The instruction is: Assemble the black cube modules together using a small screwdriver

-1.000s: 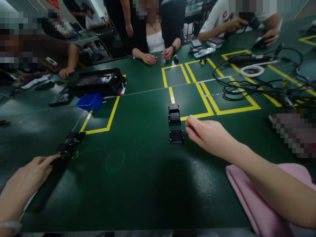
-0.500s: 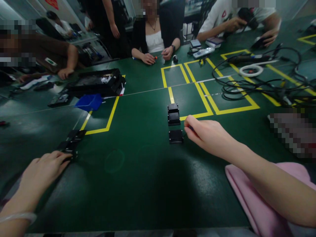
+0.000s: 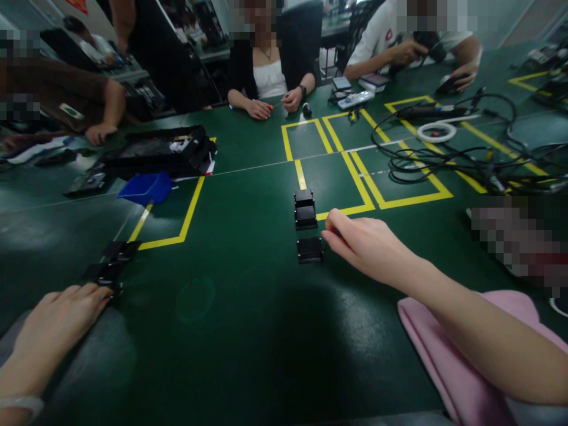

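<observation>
On the left of the green table [image 3: 248, 331], my left hand [image 3: 55, 328] has its fingers closed over the near end of a row of small black rectangular parts [image 3: 116, 251]. The part under those fingertips is mostly hidden. My right hand [image 3: 361, 242] is closed in a pinch just right of a single black square part [image 3: 310, 250] with small bright corner pins. What sits between its fingertips cannot be made out. Beyond the single part, two black parts [image 3: 305, 210] stand joined or touching in a line.
A blue scoop-like tray [image 3: 146, 188] lies before a long black bin [image 3: 155, 151]. Black cables [image 3: 412, 160] and a white ring [image 3: 436, 131] spread at right. A pink cloth [image 3: 430, 331] lies under my right forearm. Several people sit around the table.
The whole view has shifted slightly, so most things appear farther left. Both hands keep nearly the same place beside the black parts.
</observation>
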`<state>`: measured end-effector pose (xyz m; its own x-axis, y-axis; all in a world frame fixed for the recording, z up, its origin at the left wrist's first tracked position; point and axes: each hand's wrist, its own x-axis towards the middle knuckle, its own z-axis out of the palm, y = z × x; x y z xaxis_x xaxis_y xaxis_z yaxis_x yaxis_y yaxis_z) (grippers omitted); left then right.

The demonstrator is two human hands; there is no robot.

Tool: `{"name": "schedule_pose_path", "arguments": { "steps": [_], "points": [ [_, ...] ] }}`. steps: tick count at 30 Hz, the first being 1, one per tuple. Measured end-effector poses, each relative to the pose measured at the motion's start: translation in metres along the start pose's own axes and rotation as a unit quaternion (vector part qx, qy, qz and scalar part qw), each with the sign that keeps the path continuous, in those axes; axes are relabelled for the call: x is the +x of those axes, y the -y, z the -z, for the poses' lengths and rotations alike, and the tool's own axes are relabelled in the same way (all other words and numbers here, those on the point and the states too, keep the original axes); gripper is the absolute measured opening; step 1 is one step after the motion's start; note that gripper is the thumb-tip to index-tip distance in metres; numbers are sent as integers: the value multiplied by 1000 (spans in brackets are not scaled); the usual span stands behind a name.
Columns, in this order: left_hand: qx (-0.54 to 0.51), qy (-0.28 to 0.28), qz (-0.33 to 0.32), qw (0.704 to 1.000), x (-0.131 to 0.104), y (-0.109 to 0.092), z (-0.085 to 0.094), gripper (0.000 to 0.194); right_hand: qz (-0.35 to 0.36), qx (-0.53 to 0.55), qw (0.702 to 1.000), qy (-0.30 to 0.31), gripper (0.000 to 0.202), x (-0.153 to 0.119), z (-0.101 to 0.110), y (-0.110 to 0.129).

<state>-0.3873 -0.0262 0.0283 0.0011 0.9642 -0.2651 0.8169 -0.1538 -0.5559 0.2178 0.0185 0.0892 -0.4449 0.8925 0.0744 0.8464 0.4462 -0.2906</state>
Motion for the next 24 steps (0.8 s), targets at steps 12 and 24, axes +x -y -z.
{"name": "schedule_pose_path", "arguments": {
  "steps": [12, 24],
  "points": [
    [-5, 9, -23, 1000, 5, -6, 8, 40, -8, 15, 1000, -3, 17, 2, -2, -2],
    [-22, 57, -10, 998, 10, -3, 0, 44, -7, 0, 1000, -4, 19, 0, -1, 0]
  ]
}}
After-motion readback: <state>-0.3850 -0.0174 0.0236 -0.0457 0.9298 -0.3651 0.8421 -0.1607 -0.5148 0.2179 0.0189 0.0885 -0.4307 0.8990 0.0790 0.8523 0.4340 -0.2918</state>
